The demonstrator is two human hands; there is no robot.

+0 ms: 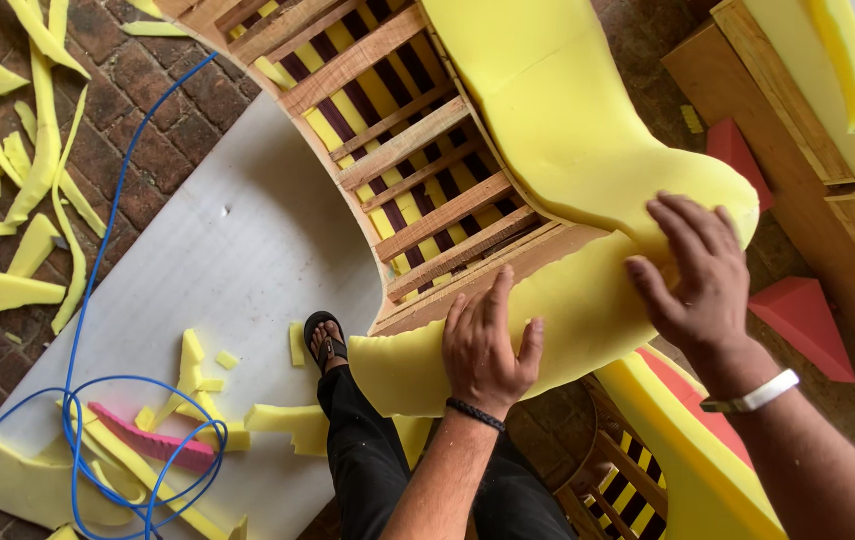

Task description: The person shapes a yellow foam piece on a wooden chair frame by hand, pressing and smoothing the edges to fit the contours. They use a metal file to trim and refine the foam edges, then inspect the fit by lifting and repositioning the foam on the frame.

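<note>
Left hand (486, 345) flat, fingers spread on soft yellow foam sheet (558, 130), right hand (700, 272) pressing its curved edge, neither grip closed, slatted wooden frame (418, 150) beneath, blue cable (98, 250) on grey board (238, 260).

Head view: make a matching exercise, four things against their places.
1 left hand
2 right hand
3 blue cable
4 sandalled foot

a on the grey board beside the frame
b looped over the scraps and brick floor
c flat on the foam's lower front edge
d pressing the foam's rounded corner

Pairs: 1-c, 2-d, 3-b, 4-a
</note>
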